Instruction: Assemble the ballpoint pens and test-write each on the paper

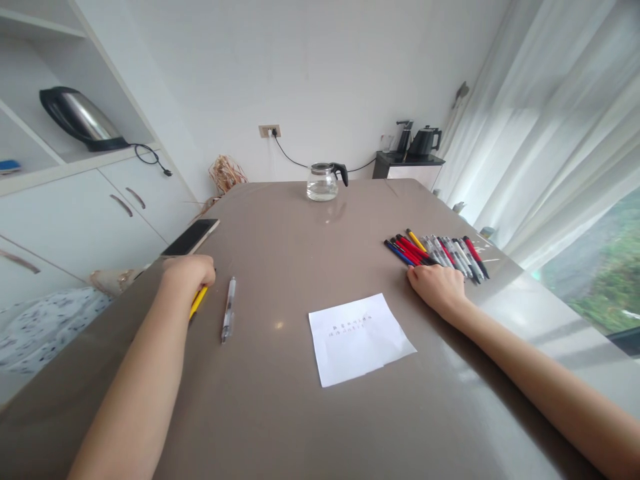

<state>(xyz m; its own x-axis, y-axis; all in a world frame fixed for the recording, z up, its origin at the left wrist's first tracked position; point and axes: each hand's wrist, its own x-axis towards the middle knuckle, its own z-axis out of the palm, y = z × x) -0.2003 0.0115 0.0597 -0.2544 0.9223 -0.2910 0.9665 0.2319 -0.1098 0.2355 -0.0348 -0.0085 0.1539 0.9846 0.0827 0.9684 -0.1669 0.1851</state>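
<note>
My left hand (187,272) is closed around a yellow pen (198,303) at the left of the grey-brown table (280,400). A clear pen (229,310) lies on the table just right of that hand. My right hand (437,287) rests on the table with its fingers curled against a row of several pens (440,252), red, blue, yellow and white. Whether it grips one is hidden. A white sheet of paper (357,339) with a few lines of writing lies between my arms.
A glass jug (324,181) stands at the table's far edge. A phone (191,237) lies at the left edge. White cabinets with a kettle (80,119) are on the left; a curtain and window are on the right.
</note>
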